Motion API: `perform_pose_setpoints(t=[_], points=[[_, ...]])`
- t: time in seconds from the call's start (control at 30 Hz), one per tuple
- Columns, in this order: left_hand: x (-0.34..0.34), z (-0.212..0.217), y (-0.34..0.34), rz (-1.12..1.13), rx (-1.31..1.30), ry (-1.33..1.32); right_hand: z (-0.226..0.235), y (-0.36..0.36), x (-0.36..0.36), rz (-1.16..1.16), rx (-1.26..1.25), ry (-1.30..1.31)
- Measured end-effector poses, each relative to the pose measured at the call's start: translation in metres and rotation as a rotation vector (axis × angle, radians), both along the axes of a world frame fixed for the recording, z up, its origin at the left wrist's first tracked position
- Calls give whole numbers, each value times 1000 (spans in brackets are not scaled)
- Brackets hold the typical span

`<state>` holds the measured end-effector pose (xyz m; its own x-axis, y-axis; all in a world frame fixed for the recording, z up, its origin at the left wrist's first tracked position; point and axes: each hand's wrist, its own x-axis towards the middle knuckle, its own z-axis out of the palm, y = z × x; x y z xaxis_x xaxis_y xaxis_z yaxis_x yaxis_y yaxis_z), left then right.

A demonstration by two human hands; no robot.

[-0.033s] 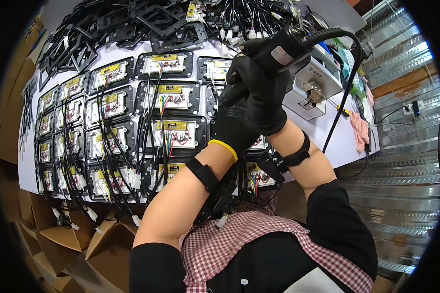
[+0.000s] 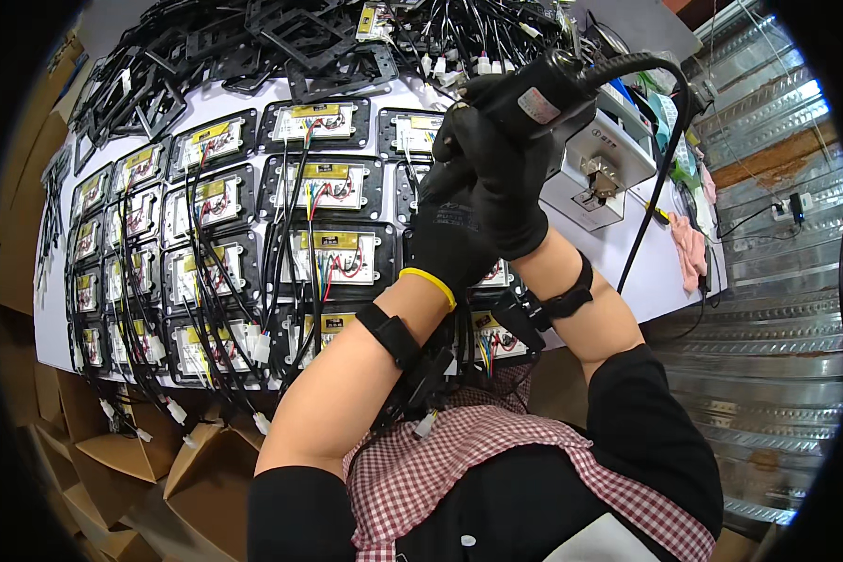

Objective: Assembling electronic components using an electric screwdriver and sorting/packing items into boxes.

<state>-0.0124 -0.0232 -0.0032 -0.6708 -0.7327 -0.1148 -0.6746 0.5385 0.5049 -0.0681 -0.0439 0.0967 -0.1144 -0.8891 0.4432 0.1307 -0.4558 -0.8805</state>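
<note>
In my black-gloved right hand is a black corded electric screwdriver, its fingers wrapped round the body. The cord leaves the upper end and curves off to the right; the tip is hidden. My left hand, also in a black glove, lies just left of and partly behind the right one, so its fingers are mostly covered. Both hands are above rows of black frames with white boards; one wired panel shows left of my left wrist. What lies directly beneath the hands cannot be seen.
A heap of loose black frames covers the far left of the table, with black cables and white connectors beside it. A white metal box machine stands right of my hands. Open cardboard boxes sit below the front edge.
</note>
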Motion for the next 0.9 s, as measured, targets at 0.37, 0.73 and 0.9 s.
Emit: perform_pose_setpoints(t=[0.37, 0.73, 0.9], points=[[-7, -17, -2, 212, -290, 527, -15, -18, 2, 122, -54, 7], [-8, -17, -4, 144, -373, 622, 6, 13, -20, 48, -133, 69], [-10, -8, -6, 187, -585, 164, 48, 54, -125, -403, -265, -24]])
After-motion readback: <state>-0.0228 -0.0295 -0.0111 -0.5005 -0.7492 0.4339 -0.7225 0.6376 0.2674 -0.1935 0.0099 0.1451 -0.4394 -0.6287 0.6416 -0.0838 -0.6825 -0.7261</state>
